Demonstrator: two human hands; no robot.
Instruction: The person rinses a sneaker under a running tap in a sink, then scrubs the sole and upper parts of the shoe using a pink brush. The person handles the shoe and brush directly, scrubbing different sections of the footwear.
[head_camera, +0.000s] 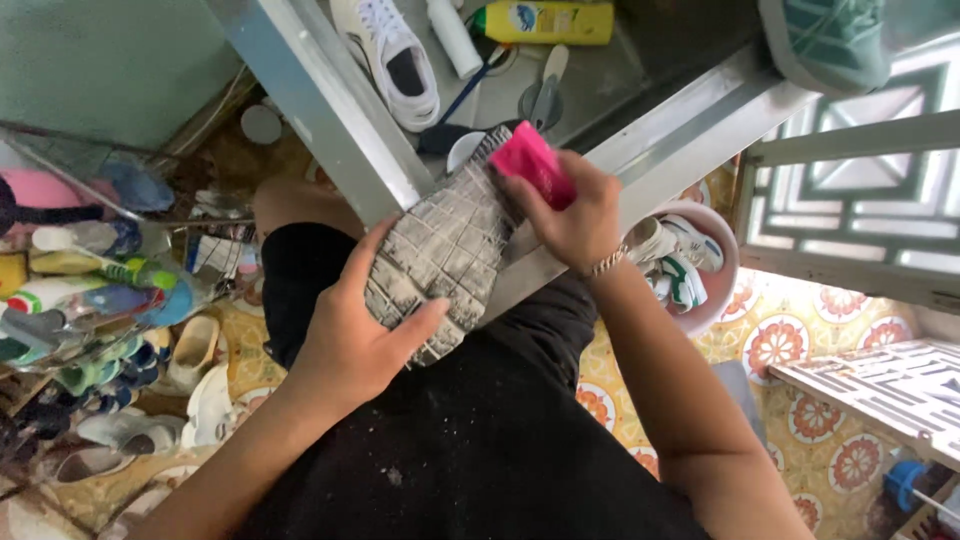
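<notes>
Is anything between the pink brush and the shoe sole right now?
Nothing visible. The right hand presses the pink brush straight onto the shoe sole, which the left hand holds from below.

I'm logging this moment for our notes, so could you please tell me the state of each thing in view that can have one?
Shoe: sole up, dirty grey, gripped at the heel end.
Left hand: closed around the shoe.
Pink brush: pressed against the sole near the toe.
Right hand: fingers closed on the pink brush.
White sneaker: upright on the metal table, untouched.
Yellow bottle: lying on its side.
Pink basin: holding shoes.
</notes>
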